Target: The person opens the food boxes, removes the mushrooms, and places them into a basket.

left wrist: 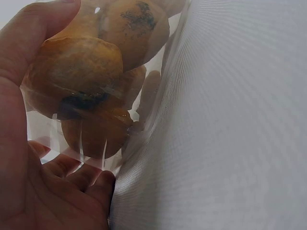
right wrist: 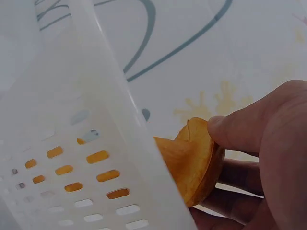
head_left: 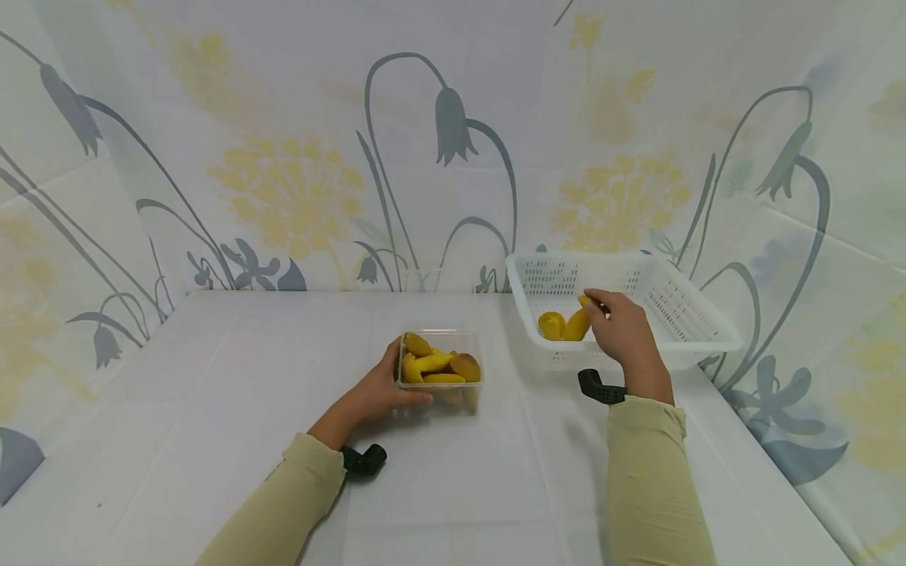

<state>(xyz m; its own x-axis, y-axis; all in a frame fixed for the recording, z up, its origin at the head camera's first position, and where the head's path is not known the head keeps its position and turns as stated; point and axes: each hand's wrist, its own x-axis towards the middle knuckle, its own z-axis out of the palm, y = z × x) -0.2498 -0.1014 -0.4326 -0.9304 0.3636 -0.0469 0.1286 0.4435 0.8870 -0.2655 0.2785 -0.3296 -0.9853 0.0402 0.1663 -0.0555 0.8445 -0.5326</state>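
My left hand (head_left: 382, 385) grips the left side of a clear plastic box (head_left: 463, 341), thumb at the front and fingers behind. Inside the box lie several yellow mushrooms (head_left: 432, 362); their tan-orange caps (left wrist: 76, 72) show through its wall in the left wrist view. Over at the white basket (head_left: 630, 355), my right hand (head_left: 623, 326) pinches a yellow-orange mushroom (right wrist: 189, 165) at its cap, just inside the near wall. The stem points away from the fingers and partly hides behind the basket rim. Another yellow mushroom (head_left: 551, 325) sits left of it in the basket.
The basket has slotted walls and stands at the back right of the white-covered table (head_left: 233, 409), near the flower-printed backdrop (head_left: 453, 204). A faint transparent container (head_left: 425, 281) shows at the back edge behind the box.
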